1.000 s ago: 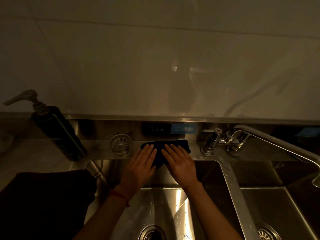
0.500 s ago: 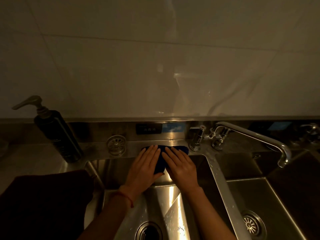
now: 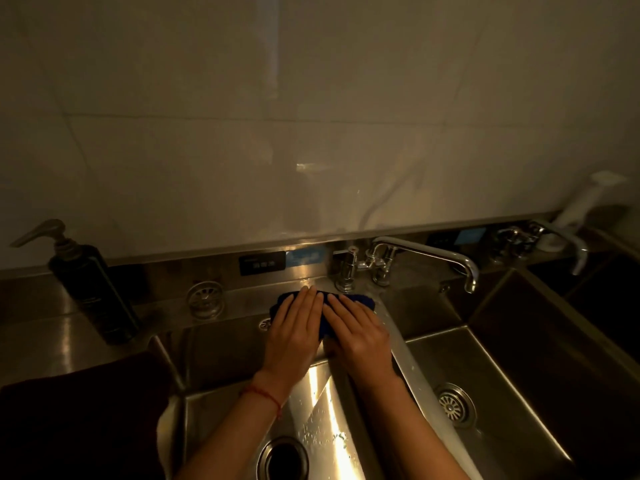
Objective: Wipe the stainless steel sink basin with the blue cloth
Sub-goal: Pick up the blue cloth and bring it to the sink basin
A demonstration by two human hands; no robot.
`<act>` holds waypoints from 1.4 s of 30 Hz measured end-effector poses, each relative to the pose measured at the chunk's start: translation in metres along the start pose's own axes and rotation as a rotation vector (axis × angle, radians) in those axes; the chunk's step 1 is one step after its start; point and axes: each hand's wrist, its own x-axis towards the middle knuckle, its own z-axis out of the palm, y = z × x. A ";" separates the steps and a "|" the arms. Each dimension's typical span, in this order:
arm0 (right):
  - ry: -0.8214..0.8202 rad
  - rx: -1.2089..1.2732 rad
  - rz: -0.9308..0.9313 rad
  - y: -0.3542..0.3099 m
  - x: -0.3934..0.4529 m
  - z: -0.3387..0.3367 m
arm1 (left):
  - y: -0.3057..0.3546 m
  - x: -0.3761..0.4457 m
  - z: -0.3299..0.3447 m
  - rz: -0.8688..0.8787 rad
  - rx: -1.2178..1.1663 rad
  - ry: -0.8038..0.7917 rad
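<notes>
I am seeing both hands lying flat, fingers together and stretched out, pressing on the dark blue folded cloth [image 3: 360,299]. The left hand [image 3: 296,332] and the right hand [image 3: 358,336] are sitting side by side, fingertips pointing toward the wall, neither one closing around anything. The cloth is lying on the back ledge of the stainless steel sink basin [image 3: 214,344], draping a little over the rear wall, its long axis running left to right along the ledge, just beside the base of the chrome swivel tap [image 3: 426,254]. The tap's spout is pointing right, over the neighbouring steel basin [image 3: 502,368]. The near basin is holding only water droplets and a round dark drain opening [image 3: 284,459]; the neighbouring one is showing a slotted metal strainer [image 3: 452,405]. A black pump bottle [image 3: 91,292] is standing upright on the steel surface [image 3: 31,327] at the left, with a dark brown towel [image 3: 79,420] lying near it. A thin red string [image 3: 263,396] is circling the left wrist.
</notes>
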 end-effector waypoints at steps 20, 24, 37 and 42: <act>0.101 -0.151 0.118 0.022 -0.055 -0.103 | 0.089 0.010 -0.043 0.259 -0.168 -0.018; 0.056 -0.174 0.120 0.045 -0.078 -0.126 | 0.126 0.012 -0.048 0.277 -0.169 0.003; -0.026 -0.172 0.195 0.117 -0.157 -0.198 | 0.248 0.017 -0.039 0.330 -0.240 -0.036; -0.045 -0.134 0.239 0.141 -0.184 -0.210 | 0.282 0.019 -0.032 0.320 -0.235 -0.052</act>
